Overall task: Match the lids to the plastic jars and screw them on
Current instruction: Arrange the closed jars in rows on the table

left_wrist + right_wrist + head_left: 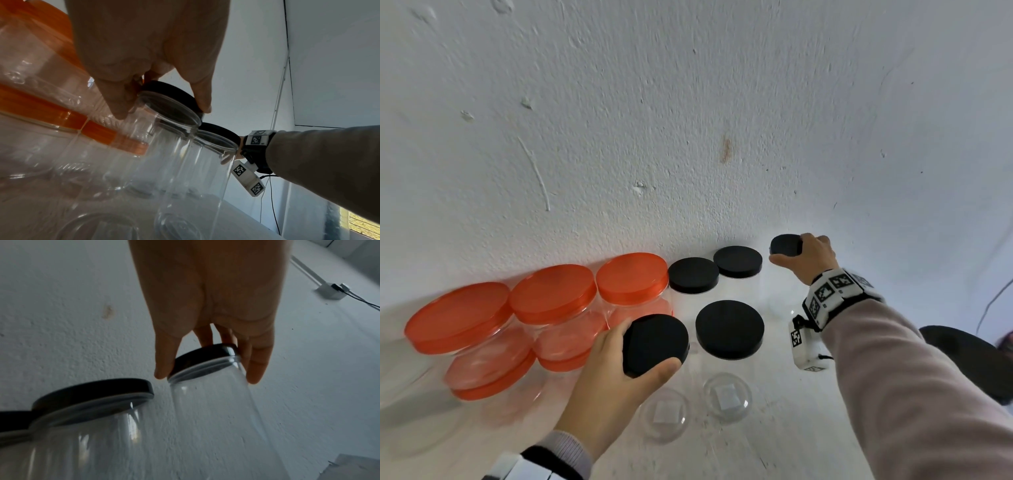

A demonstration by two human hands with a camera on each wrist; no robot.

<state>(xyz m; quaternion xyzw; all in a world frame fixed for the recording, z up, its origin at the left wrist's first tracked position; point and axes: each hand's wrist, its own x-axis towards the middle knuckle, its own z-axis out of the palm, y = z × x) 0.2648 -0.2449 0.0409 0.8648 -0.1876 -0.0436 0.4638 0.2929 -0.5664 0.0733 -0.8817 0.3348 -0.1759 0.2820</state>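
Observation:
My left hand (643, 349) grips a wide black lid (655, 344) from above, thumb on the near rim, on top of a tall clear jar (160, 146). In the left wrist view the left hand (162, 105) has fingers and thumb around this lid (170, 91), which sits on the jar mouth. My right hand (791, 251) holds a smaller black lid (786, 245) by the wall. The right wrist view shows the right hand (207, 368) pinching that lid (203, 353) on a narrow clear jar (216, 410).
Three more black-lidded clear jars (729, 329) (693, 275) (738, 261) stand between my hands. Several orange-lidded jars (553, 293) crowd the left, touching each other. The white wall (688, 137) rises right behind the rows. A dark round object (962, 356) lies at the right.

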